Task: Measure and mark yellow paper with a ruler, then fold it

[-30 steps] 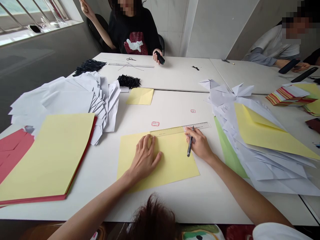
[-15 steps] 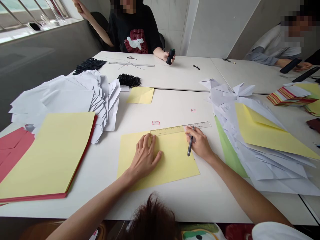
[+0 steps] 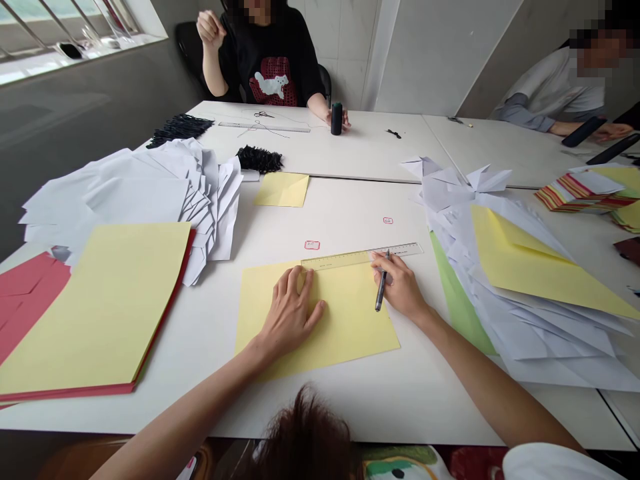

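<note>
A yellow sheet of paper (image 3: 345, 320) lies on the white table in front of me. Along its far edge rests a clear ruler (image 3: 345, 259), slightly slanted, its right end reaching past the paper. My left hand (image 3: 291, 307) lies flat on the sheet with fingers spread, the fingertips at the ruler's near edge. In my right hand (image 3: 399, 285) is a dark pen (image 3: 381, 291), held between the fingers and tilted. That hand's fingertips touch the ruler near the paper's far right corner.
At left are a stack of yellow and red sheets (image 3: 100, 307) and a heap of white papers (image 3: 125, 190). On the right stand white folded papers (image 3: 540, 320) under a yellow envelope (image 3: 530, 257). Across the table a person handles a black thread spool (image 3: 337, 119); another sits far right.
My hands, the ruler and the paper stay put. The person opposite has brought a raised hand inward, and their thread spool now stands upright on the table.
</note>
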Tool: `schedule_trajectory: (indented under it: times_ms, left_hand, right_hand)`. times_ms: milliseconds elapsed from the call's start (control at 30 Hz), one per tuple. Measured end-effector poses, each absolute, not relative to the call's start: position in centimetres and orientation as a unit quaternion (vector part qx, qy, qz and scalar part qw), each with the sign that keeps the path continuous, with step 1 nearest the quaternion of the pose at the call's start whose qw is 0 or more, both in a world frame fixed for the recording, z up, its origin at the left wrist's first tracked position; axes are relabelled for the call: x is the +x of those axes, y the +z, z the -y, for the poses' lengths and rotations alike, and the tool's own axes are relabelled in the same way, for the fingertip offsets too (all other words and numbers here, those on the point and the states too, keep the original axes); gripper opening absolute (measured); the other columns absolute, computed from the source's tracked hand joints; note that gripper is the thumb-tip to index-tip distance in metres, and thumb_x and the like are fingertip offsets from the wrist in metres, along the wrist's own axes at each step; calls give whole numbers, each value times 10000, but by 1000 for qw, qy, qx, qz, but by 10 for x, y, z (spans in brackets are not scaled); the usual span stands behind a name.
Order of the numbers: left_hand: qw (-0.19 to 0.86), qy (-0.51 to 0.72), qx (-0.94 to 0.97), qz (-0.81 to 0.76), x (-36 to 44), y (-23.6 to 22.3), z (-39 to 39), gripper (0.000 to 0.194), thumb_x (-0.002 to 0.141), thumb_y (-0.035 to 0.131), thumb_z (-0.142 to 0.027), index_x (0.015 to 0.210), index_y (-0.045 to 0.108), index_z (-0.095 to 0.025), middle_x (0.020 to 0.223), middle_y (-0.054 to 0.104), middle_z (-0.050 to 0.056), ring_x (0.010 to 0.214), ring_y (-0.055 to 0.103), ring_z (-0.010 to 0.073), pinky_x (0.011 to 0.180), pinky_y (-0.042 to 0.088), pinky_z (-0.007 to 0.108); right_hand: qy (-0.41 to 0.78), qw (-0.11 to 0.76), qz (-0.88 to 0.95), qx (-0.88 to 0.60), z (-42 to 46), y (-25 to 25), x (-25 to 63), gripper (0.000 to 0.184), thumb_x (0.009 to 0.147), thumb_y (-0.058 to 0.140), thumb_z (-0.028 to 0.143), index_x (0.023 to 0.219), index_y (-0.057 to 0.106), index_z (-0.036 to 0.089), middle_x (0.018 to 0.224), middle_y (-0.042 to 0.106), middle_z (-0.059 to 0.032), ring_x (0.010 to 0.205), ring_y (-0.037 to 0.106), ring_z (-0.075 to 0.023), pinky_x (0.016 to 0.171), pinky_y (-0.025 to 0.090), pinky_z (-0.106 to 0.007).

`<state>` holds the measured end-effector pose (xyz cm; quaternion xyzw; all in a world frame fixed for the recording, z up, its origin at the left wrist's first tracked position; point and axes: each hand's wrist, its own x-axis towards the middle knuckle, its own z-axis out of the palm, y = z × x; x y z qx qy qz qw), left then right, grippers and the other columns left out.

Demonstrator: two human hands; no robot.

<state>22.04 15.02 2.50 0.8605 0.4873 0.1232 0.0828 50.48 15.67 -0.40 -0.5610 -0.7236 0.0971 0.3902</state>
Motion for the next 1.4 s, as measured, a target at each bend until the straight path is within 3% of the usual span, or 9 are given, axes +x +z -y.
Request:
schedule_trajectory:
  times_ms: [633,1400]
  left_hand:
    - [73,132,863,-483,221,23,-150,647,986,416,-470,1506,352,-91,1515,323,235,1423,279,392,1109,362,589]
    - [72,106,862,-491,222,26,-150,616,991,371,-472,1507,349,-138,1544,353,172,1422,285,375,1128,346,546]
  right_hand:
    - [92,393,724,-559,-157,-6,506,254,886,534,127,1072,654,251,1196,673,-92,1219,627,-257,1012,549,-445]
    - [115,397,711,-569,-157,-6,506,240,870,547,128,1039,671,245,1236,670,-102,1217,638,-253,1017,543,-443]
